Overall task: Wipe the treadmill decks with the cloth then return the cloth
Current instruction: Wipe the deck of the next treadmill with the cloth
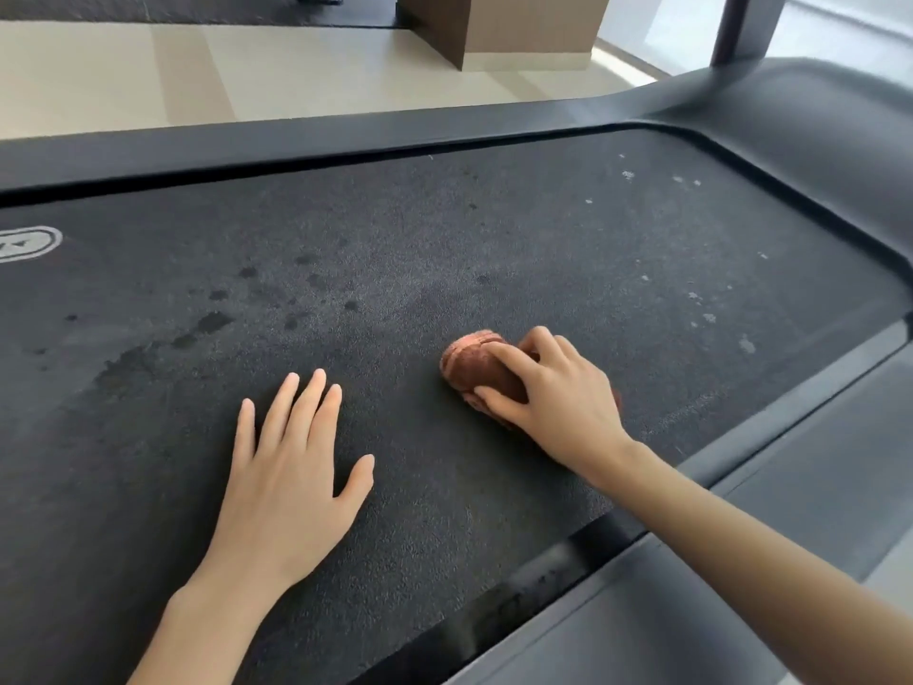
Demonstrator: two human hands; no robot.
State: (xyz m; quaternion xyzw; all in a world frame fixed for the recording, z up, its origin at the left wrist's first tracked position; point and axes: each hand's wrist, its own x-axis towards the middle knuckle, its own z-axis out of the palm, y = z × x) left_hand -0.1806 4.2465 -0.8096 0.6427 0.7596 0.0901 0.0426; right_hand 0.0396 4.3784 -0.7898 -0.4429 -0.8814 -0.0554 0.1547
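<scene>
Deck [444, 229] wiping is the step in hand. Right hand [558, 388] grips the bunched cloth [474, 363] mid-deck; left hand [296, 462] lies flat and spread beside it. Wet patches [207, 323] and pale specks [691, 294] likely need passes next.

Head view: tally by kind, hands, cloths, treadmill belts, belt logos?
Hands: 2, left hand flat on the belt, right hand gripping the cloth
Cloths: 1, brown cloth
Treadmill belts: 1, belt
Belt logos: 1, white logo
Total: 5
</scene>
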